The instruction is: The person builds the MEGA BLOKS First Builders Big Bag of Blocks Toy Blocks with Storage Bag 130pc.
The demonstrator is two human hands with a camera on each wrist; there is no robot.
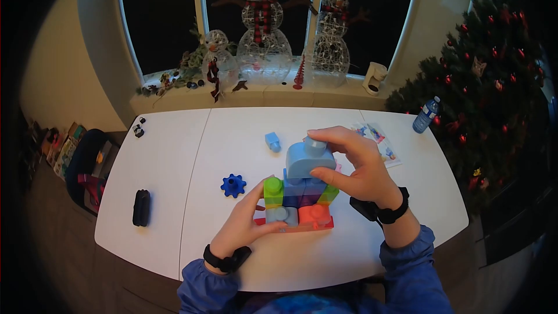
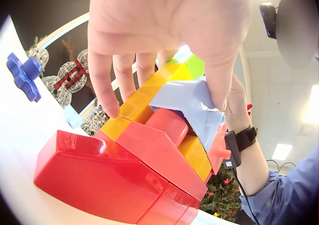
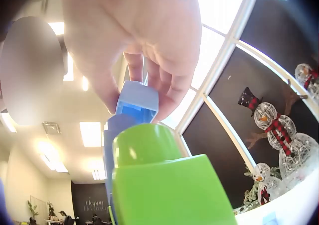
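Observation:
A stack of building blocks (image 1: pixel 307 192) stands on the white table, in red, orange, grey, blue and green. My left hand (image 1: pixel 241 224) grips its left side, the thumb on a grey block (image 1: pixel 278 215) and the fingers round the back. In the left wrist view those fingers lie along yellow blocks (image 2: pixel 144 100), above a red base (image 2: pixel 94 180). Between thumb and fingers, my right hand (image 1: pixel 363 166) holds a rounded light blue block (image 1: pixel 305 164) over the top. The right wrist view shows this block's hollow underside, tilted, behind a green block (image 3: pixel 169 190).
A dark blue gear-shaped piece (image 1: pixel 233 185) and a small light blue block (image 1: pixel 272 142) lie beyond the stack. A black case (image 1: pixel 141 207) is at the left, printed sheets (image 1: pixel 386 148) and a water bottle (image 1: pixel 426 115) at the far right. Wire snowmen (image 1: pixel 264 46) line the windowsill.

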